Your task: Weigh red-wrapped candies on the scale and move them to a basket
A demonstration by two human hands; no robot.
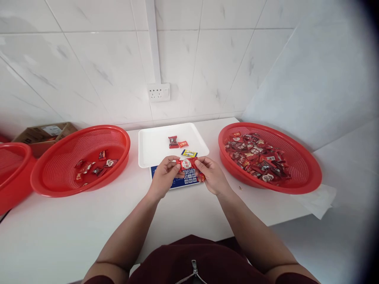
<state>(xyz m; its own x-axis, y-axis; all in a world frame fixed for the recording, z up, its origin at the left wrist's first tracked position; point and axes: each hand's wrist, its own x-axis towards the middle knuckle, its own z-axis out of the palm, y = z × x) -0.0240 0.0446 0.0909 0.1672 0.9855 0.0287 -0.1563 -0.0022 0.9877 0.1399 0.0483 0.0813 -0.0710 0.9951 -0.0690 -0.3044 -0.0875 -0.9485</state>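
Between my two hands, a red wrapped candy (186,164) with a white round label is stretched flat, pinched at both ends. My left hand (164,174) grips its left end between thumb and fingers. At the other end, my right hand (211,175) pinches it the same way, and another small red candy (201,177) shows by its fingers. Below them is the blue keypad of a scale (177,182). A white tray (154,138) sits on the scale, carrying a dark red candy (173,142), a small red packet (183,144) and a yellow-and-blue packet (189,153).
On the right stands a red basket (308,169) heaped with wrapped candies. A second red basket (79,138) on the left holds several candies. Another red basket (14,177) and a cardboard box (41,134) are at far left. A tiled wall (103,71) with a socket (159,92) rises behind.
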